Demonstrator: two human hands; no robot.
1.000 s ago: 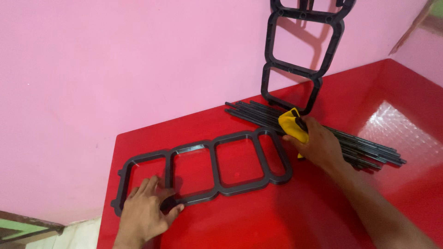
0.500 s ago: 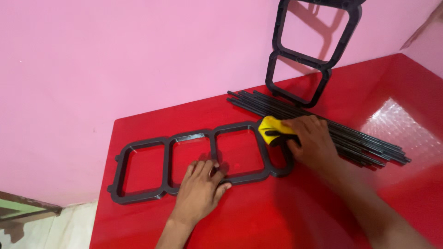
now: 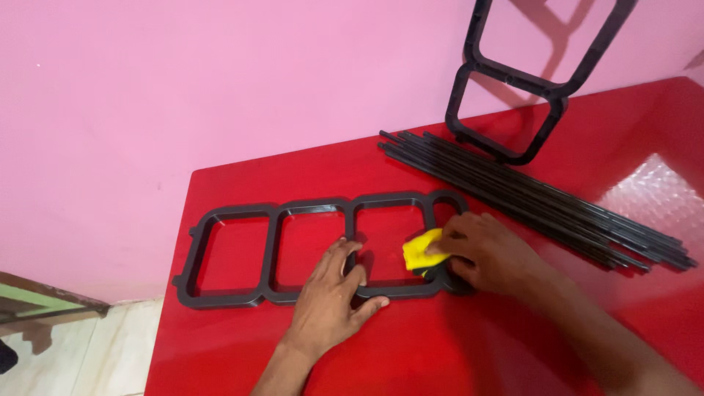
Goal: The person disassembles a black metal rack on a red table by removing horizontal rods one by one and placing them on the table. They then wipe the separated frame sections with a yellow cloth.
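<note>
- Flat black plastic frame with four rounded-square openings [image 3: 315,253] lies on the glossy red table top [image 3: 455,345], its long side roughly parallel to the pink wall [image 3: 220,88].
- Left hand [image 3: 334,301] is spread flat, palm down, fingers pressing the frame's near rail and the divider between the second and third openings. It grips nothing; it only pins.
- Right hand [image 3: 488,253] is clenched around a small yellow cloth [image 3: 419,251], pressing it onto the bar between the third and fourth openings, at the near corner.
- Judgement: the step in hand is wiping the frame. The pinning hand should sit close to the wiped spot, as it does, so the light frame does not skid on the slick surface.
- Judgement: follow each rail along its length and fold the cloth into the inner lip of every opening, where dust would collect.
- Bundle of thin black rods [image 3: 543,198] lies just beyond the right hand, apart from the frame; a wide elbow sweep could roll them.
- Second black frame [image 3: 513,95] leans upright against the wall behind the rods.
</note>
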